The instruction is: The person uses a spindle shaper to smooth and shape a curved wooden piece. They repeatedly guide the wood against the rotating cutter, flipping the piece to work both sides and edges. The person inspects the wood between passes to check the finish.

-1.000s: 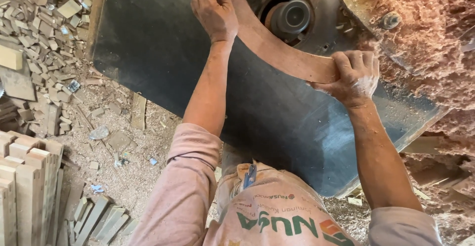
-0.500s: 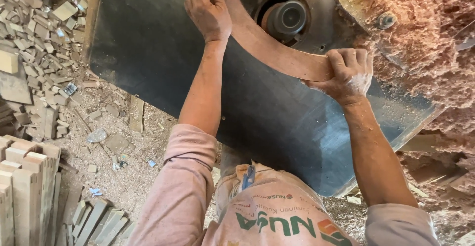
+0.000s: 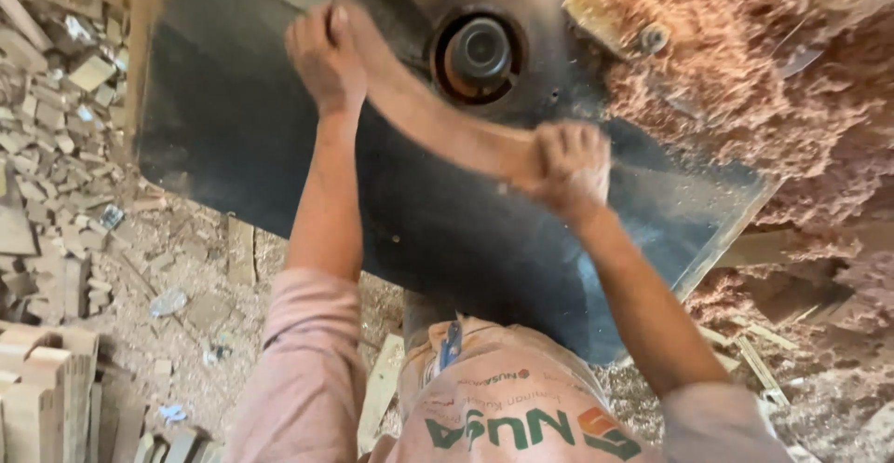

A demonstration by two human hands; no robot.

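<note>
1. While both hands grip it, the curved wooden piece (image 3: 438, 123) lies across the dark machine table (image 3: 233, 146), arching from far left to near right and passing just beside the round spindle opening (image 3: 480, 51). Held at both ends, the curve can be pressed against the cutter with control from either side; that is a judgement from the grip.
2. The left hand (image 3: 324, 58) is closed over the far end of the piece, fingers curled down around it, thumb side up.
3. The right hand (image 3: 568, 167) is clenched in a fist around the near end, knuckles towards the camera, so the wood's tip is buried inside it.
4. Heaped reddish sawdust (image 3: 745, 81) banks up on the right of the table, near the spindle, which fits chips being thrown that way.
5. A light wooden block with a bolt (image 3: 610, 14) sits at the far edge of the sawdust; its purpose I cannot tell.
6. Offcuts and scraps (image 3: 65, 128) litter the ground on the left, and stacked pale boards (image 3: 47, 388) stand at the near left corner.
7. Motion blur softens both hands and the wood, so the piece's exact edges and whether it touches the cutter are unclear. The table's far edge is cut off by the frame, and the person's apron (image 3: 503, 407) hides its near edge.
</note>
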